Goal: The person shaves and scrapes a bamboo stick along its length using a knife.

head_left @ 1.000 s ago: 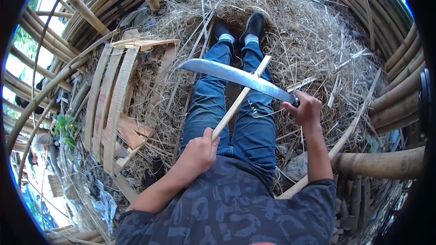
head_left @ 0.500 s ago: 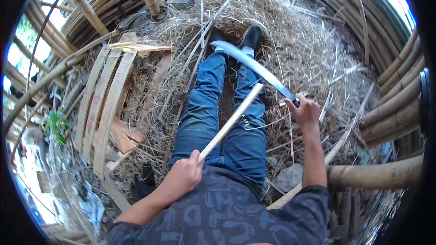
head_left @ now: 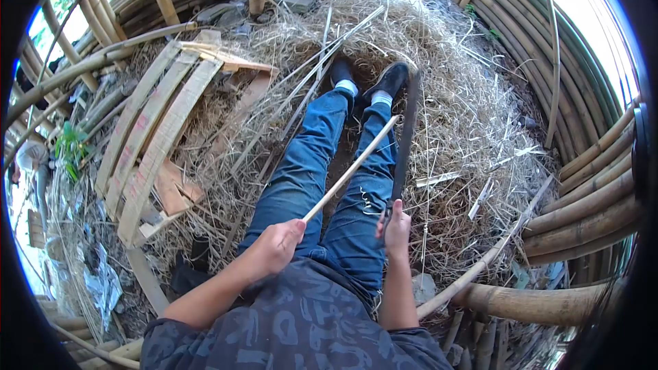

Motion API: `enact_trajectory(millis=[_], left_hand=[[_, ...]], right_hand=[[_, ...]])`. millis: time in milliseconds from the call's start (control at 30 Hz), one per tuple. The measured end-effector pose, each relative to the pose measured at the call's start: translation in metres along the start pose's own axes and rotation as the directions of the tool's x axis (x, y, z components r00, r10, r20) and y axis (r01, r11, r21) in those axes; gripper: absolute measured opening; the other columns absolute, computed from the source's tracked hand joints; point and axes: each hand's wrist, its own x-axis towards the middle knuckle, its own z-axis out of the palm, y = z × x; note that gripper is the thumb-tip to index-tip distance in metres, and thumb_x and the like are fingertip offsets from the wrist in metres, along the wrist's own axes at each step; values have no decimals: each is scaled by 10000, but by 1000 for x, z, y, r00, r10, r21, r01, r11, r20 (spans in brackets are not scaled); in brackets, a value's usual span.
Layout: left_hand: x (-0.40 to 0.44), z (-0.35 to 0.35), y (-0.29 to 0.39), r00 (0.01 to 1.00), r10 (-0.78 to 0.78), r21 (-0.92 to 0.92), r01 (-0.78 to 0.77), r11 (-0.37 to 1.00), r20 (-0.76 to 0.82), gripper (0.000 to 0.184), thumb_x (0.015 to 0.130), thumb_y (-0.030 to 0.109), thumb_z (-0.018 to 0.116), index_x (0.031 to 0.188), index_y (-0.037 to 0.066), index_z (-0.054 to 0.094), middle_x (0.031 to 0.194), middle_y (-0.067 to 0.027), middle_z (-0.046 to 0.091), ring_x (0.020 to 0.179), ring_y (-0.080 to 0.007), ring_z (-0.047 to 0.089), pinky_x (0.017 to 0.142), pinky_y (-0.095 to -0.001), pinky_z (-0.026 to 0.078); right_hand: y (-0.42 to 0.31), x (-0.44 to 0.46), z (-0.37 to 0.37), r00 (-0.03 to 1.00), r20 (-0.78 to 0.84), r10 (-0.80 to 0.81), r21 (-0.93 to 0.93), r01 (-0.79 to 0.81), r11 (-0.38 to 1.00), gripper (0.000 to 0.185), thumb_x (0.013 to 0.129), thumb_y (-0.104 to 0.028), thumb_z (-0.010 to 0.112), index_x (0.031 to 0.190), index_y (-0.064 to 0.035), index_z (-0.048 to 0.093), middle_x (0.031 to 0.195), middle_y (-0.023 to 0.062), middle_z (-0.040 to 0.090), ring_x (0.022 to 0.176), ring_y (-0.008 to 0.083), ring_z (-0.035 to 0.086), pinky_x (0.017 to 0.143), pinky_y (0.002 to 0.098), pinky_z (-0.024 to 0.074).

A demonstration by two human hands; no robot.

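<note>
Nearest to me is the dark printed shirt (head_left: 295,329), and from its sleeves both forearms reach forward over the lap. The left arm slants inward across the body, elbow out wide; the left hand (head_left: 277,245) sits low by the waist, knuckles up, its fingers curled tight round the near end of a pale, slender wooden stick (head_left: 353,166). The right arm runs almost straight ahead, and the right hand (head_left: 395,228) is upright over the thigh, thumb uppermost, fingers wrapped about the handle of a long machete (head_left: 406,133). The stick slants up between the legs of the blue jeans (head_left: 291,178), its far end just beside the blade; whether they touch, I can't tell. The blade stands nearly edge-on to view, dark, pointing away, its tip in line with the shoe (head_left: 392,80) on the right foot. Off to the left rests a frame of wooden slats (head_left: 157,130); dry straw-like shavings (head_left: 452,109) spread around the feet, and beyond them curves a wall of stacked bamboo poles (head_left: 541,48).
</note>
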Motion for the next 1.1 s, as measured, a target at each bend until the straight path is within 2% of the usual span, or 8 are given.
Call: enact_trajectory(millis=[100,267,400,467,633,800,1000,1100], left_hand=[[6,1,-21,993,-94,-196,107,975,76,449,1026,418,372,742,77,442,596,37,377,550,-74,319,500,-251,300],[12,-5,-13,936,-164,-444,295,846,310,396,1011,390,443,730,112,429,562,51,369,459,-43,297,408,-216,241],[19,2,-14,913,-238,-435,372,820,331,361,1011,375,450,773,103,454,571,59,369,458,-38,307,404,-217,246],[26,7,-22,915,-219,-441,360,822,339,350,1014,364,446,780,104,462,581,60,380,471,-35,326,409,-214,256],[29,17,-44,953,-188,-371,267,889,236,332,1019,326,438,814,71,491,616,65,419,504,-47,381,440,-236,296],[23,21,-37,989,-108,87,100,991,97,360,1012,306,431,883,-25,489,569,-92,466,491,-205,461,505,-380,361],[22,20,-38,986,-138,174,120,977,92,343,998,278,434,882,-39,494,623,-245,533,603,-438,542,556,-460,395],[26,20,-38,981,-161,143,145,979,105,333,993,266,447,875,-43,484,615,-244,528,599,-439,550,550,-461,400]], right_hand=[[-13,-8,32,994,28,110,342,-113,933,675,925,-680,326,708,-52,446,475,48,415,350,169,412,374,316,388],[-34,-26,41,986,48,-157,202,145,969,692,929,-662,352,721,-14,477,507,63,460,388,157,461,390,287,397],[-37,-32,32,943,162,-292,180,263,948,495,917,-471,588,728,-16,543,520,20,507,468,92,507,428,249,388],[-40,-29,32,888,322,-328,-165,393,905,430,850,-406,695,743,-10,567,519,46,518,467,130,526,446,298,395],[-64,-38,46,904,329,-274,-495,412,765,432,792,-431,733,757,-20,605,542,141,555,521,321,601,499,374,451],[-36,-22,32,846,376,-380,-704,527,476,588,715,-627,694,694,-51,576,568,133,585,557,325,624,510,397,479],[-21,4,-4,825,407,-393,-804,527,275,669,694,-728,626,659,-67,533,537,100,551,514,309,602,479,393,472],[-18,12,-9,820,376,-431,-809,518,279,779,678,-800,565,705,-21,562,530,136,523,519,338,590,481,402,446]])
